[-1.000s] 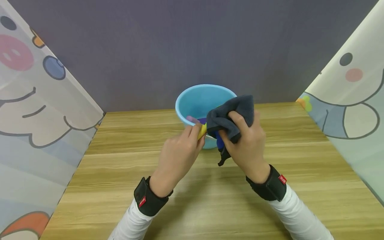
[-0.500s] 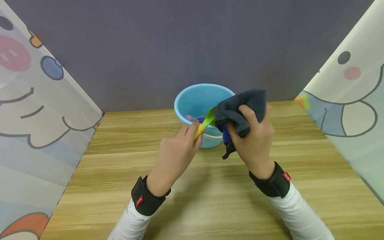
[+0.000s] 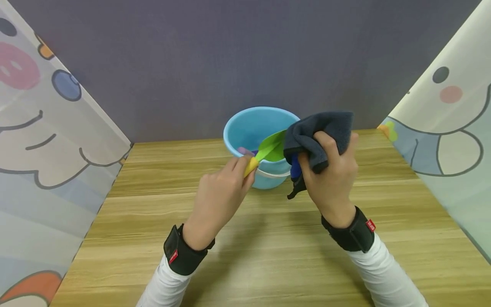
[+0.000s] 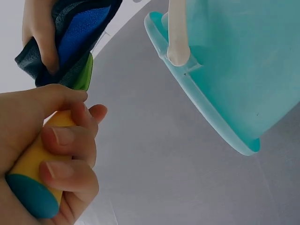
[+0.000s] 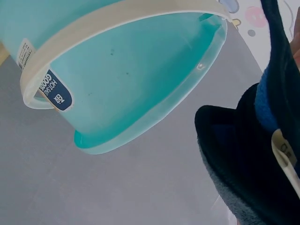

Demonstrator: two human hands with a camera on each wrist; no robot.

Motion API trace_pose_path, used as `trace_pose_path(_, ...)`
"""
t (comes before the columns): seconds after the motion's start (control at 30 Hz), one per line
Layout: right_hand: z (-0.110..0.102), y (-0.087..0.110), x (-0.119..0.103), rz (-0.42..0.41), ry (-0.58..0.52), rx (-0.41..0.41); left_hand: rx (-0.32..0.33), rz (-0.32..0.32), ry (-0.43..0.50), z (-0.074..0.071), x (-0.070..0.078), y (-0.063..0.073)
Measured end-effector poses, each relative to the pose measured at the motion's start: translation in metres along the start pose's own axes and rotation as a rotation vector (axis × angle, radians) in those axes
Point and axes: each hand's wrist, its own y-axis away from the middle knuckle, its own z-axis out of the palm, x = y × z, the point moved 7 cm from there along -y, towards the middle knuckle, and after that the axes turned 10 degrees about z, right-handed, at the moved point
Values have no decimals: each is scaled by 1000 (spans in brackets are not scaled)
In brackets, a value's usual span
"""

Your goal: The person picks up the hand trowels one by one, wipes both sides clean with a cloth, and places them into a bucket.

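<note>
In the head view my left hand (image 3: 220, 194) grips the yellow handle of a toy shovel (image 3: 273, 146). Its green blade points up and right, in front of the bucket's opening. A dark grey and blue cloth (image 3: 320, 132) is bunched in my right hand (image 3: 333, 179), and its left edge covers the blade's tip. In the left wrist view fingers (image 4: 70, 171) curl round the yellow handle, which ends in teal. From the right wrist, folds of the cloth (image 5: 234, 154) and a small pale label show. A light blue bucket (image 3: 245, 121) stands behind both hands.
Purple items (image 3: 245, 151) lie inside the bucket. Its white carrying handle (image 3: 272, 175) hangs down at the front. Under everything is a wood-grain table (image 3: 172, 166), backed by a dark grey panel (image 3: 184, 64). Printed cartoon sheets (image 3: 452, 123) flank both sides.
My right hand has slid the cloth up and right along the shovel, baring more of the green blade. My left hand has drawn slightly left and down with the handle.
</note>
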Motion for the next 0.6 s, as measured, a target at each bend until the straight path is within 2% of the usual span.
trace_pose_path(0.27,2,-5,8,53,26,-58,18,-33,-65,2,-11,1)
trace_pose_path(0.6,3,-6,8,69,-26,-73,-12,-99,-33,8,-24,3)
